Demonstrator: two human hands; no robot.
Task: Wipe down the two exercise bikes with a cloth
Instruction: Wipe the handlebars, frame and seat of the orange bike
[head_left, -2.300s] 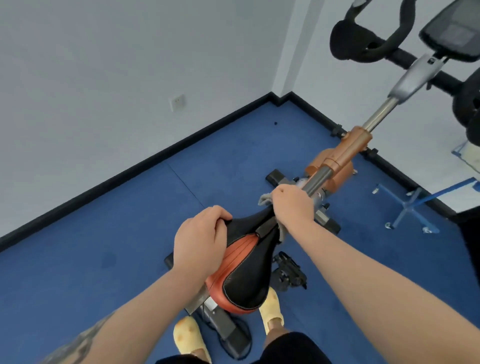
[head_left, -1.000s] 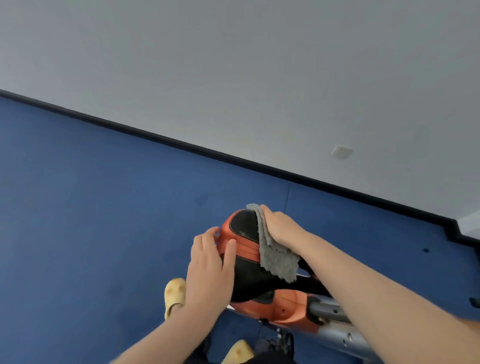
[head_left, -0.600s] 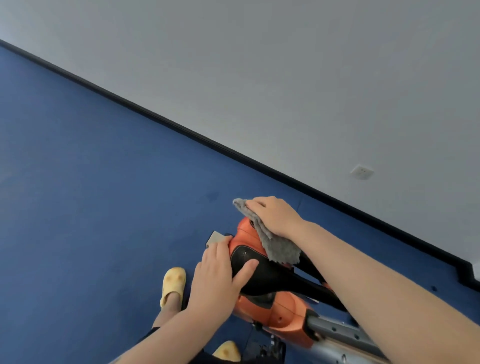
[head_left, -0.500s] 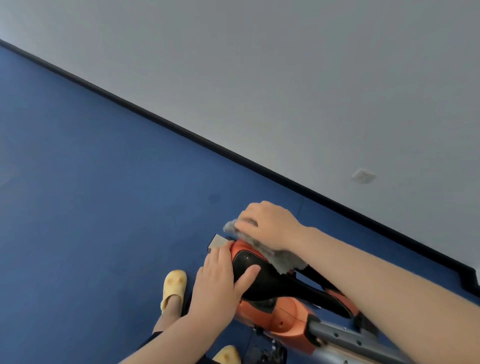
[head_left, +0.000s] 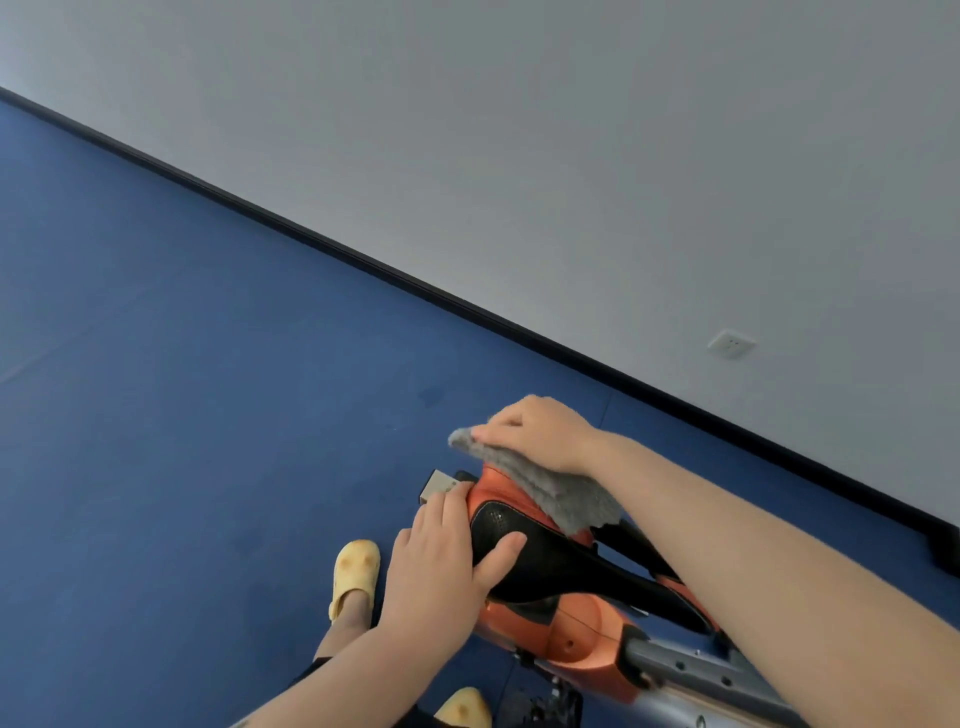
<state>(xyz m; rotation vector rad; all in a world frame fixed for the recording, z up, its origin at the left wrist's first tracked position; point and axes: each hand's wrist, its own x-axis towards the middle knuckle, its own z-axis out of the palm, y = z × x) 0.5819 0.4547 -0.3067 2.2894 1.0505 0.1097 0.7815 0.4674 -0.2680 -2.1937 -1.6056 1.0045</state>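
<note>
The black and orange bike saddle (head_left: 550, 556) sits at the lower middle of the head view, on an orange and grey frame (head_left: 675, 670). My right hand (head_left: 540, 431) grips a grey cloth (head_left: 550, 488) and presses it on the saddle's far rear edge. My left hand (head_left: 441, 566) holds the saddle's near side, thumb on the black top, fingers round the rear rim. Only one bike shows, and only its saddle end.
Blue floor (head_left: 182, 415) spreads to the left, ending at a black skirting (head_left: 415, 283) under a grey wall with a white socket (head_left: 731, 343). My feet in yellow clogs (head_left: 356, 571) stand beside the bike. A pedal (head_left: 545, 701) shows at the bottom edge.
The view swung from the bike's front to its saddle. My right hand carried the cloth from the seat post to the saddle's rear and slid it along the far edge. My left hand shifted its hold slightly.
</note>
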